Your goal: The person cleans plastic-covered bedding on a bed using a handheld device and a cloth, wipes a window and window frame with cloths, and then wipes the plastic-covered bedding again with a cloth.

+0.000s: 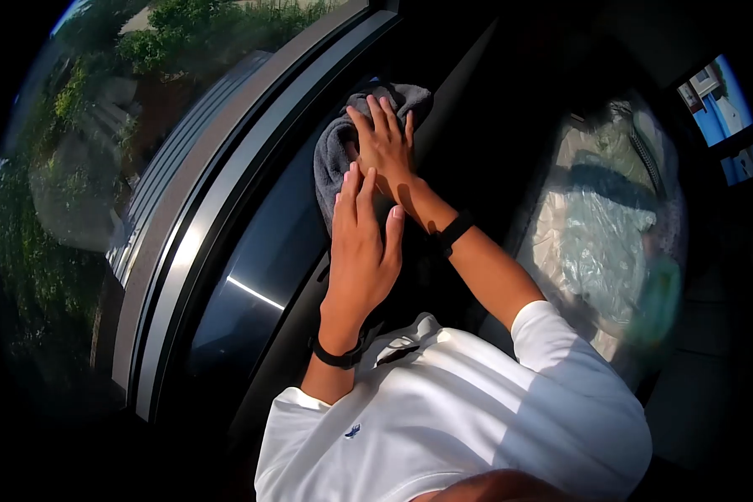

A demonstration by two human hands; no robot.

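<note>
A dark grey cloth [333, 159] lies bunched on a dark glossy surface [259, 259] beside the window frame. My right hand [385, 155] is spread flat on the cloth's upper part, palm down. Just below it, my left hand [361, 251] has its fingers extended, the fingertips by the cloth's lower right edge. Whether those fingertips press on the cloth is unclear. Both wrists wear a black band.
A window with a metal frame [201, 222] curves along the left, with greenery outside. On the right lies something covered in clear plastic [598, 243], with a zipper near its top. A bright screen or picture [717, 100] shows at the upper right.
</note>
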